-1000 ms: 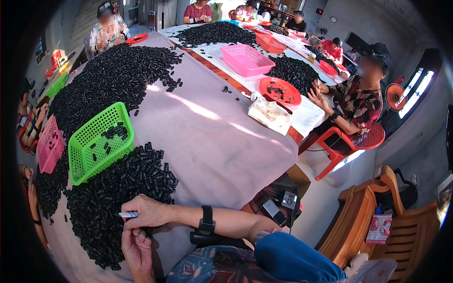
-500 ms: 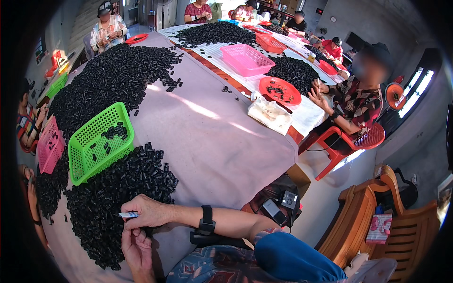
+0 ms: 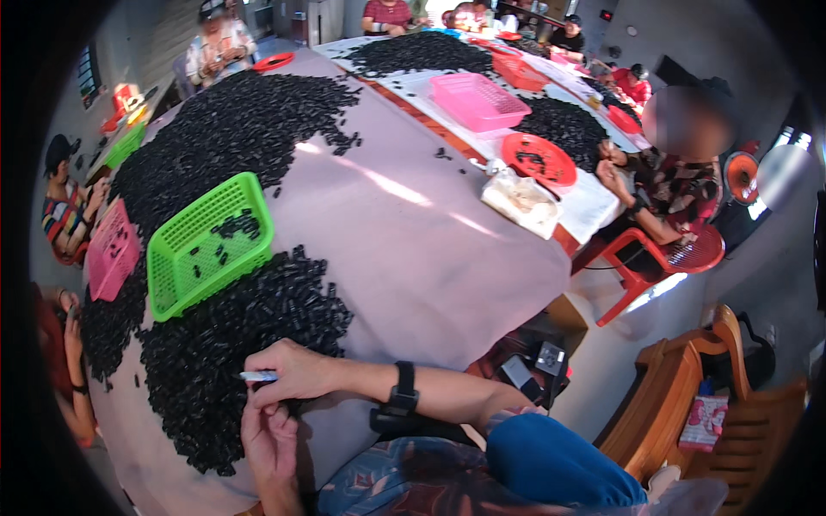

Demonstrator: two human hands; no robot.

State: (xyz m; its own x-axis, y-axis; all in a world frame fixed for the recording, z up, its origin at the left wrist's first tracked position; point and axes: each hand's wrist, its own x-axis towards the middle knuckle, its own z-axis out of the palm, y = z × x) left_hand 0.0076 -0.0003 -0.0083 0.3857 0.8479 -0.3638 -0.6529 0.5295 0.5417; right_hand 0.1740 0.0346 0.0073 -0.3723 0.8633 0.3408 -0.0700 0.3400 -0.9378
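My right hand [image 3: 297, 371], its forearm coming in from the right with a black wristband, is closed around a slim white-and-blue tool [image 3: 258, 376], whose kind I cannot make out. Just below it, my left hand [image 3: 271, 437] has its fingers curled, and their tips meet the right hand's fingers. Anything pinched there is hidden. Both hands are over the near edge of a heap of small black cylindrical pieces [image 3: 232, 344] on the cloth-covered table. A green basket [image 3: 209, 248] rests tilted on the far side of this heap, with several black pieces in it.
A larger black heap [image 3: 232, 146] lies farther back, beside a pink basket [image 3: 114, 249]. Across the pale tablecloth [image 3: 413, 249] are a red plate [image 3: 551, 176], a white box [image 3: 520, 205] and another pink basket [image 3: 477, 101]. Several people sit around the tables. A wooden bench [image 3: 654, 404] stands right.
The whole view has shifted, so the table and heaps appear farther right and slightly higher. Both hands stay together at the heap, with the white-and-blue tool still in the right hand.
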